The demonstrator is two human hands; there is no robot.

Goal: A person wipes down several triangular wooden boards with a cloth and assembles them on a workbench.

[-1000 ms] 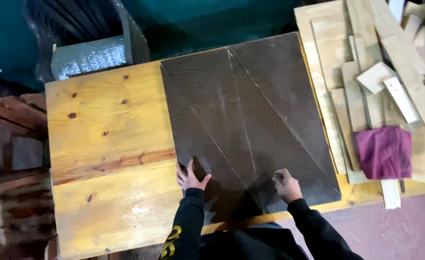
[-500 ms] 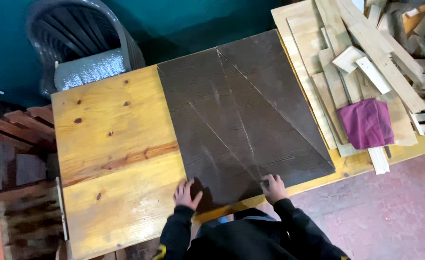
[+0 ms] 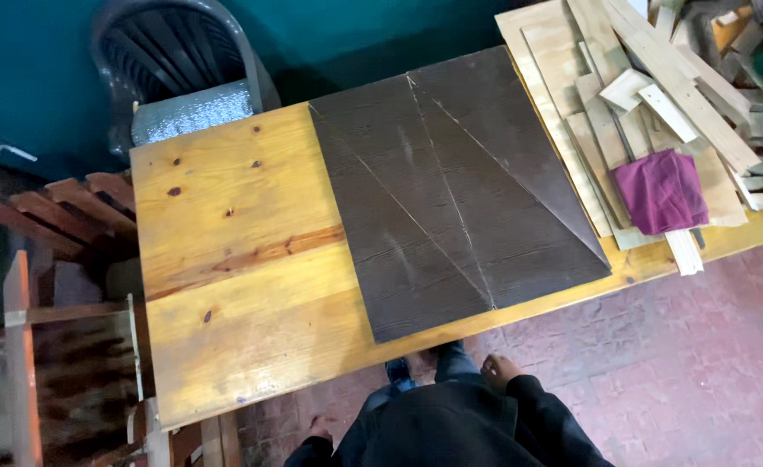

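Head view. Dark brown board (image 3: 455,195) lies flat on the pine desk (image 3: 243,259), covering the desk's right-hand part; its near edge runs just short of the desk's front lip. Pale scored lines fan from a point at the board's far edge down to its near edge and right corner, so the marking looks done. No cut shows along any line, and the board looks to be in one piece; judged from this, any parting of the pieces is left to do.

Both hands are off the board and below the desk's front lip. Right hand (image 3: 500,370) hangs in front of the board's near edge, fingers loosely curled, holding nothing. Left hand (image 3: 319,426) is lower, near the dark jacket; too little shows to tell whether it is spread or closed.

Edges and room, relative to the board: left of it, bare pine, open for sliding. Right of it, a heap of wood offcuts (image 3: 658,95) touches or nearly touches its right edge, with a magenta cloth (image 3: 660,192) on top; little room there. Beyond its far edge, a dark plastic chair (image 3: 174,65).
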